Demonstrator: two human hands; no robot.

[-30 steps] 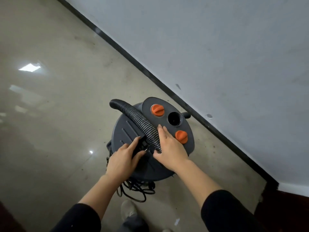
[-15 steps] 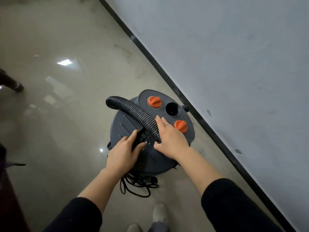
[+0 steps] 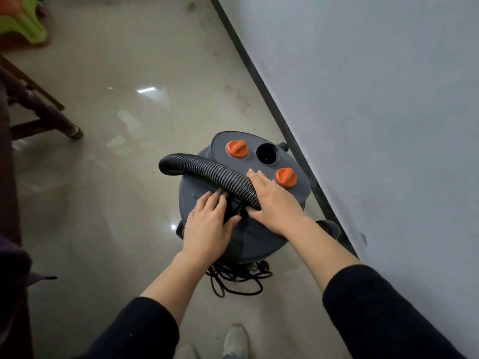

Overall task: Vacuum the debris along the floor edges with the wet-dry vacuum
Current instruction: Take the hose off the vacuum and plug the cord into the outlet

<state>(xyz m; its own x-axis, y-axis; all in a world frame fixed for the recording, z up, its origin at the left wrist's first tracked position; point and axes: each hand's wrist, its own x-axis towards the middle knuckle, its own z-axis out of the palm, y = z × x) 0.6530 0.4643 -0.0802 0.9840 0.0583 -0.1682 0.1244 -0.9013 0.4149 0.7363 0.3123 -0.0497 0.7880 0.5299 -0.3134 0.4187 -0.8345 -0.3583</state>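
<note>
a grey shoe (image 3: 234, 340) stands on the floor (image 3: 116, 177) at the bottom edge. a coiled black power cord (image 3: 238, 278) lies against the near side of the wet-dry vacuum (image 3: 248, 239), which stands just beside the black baseboard (image 3: 259, 76). the left hand (image 3: 210, 229) rests on the lid, its grip closed on a black fitting (image 3: 230, 208) between thumb and fingers. the right hand (image 3: 274, 203) wraps its grip round the ribbed hose (image 3: 207, 171) at that fitting. beyond sit two orange knobs (image 3: 236, 149) and an open port (image 3: 267, 152). dark debris (image 3: 233, 89) speckles the floor along the baseboard. a chair leg (image 3: 51, 117) stands far left.
</note>
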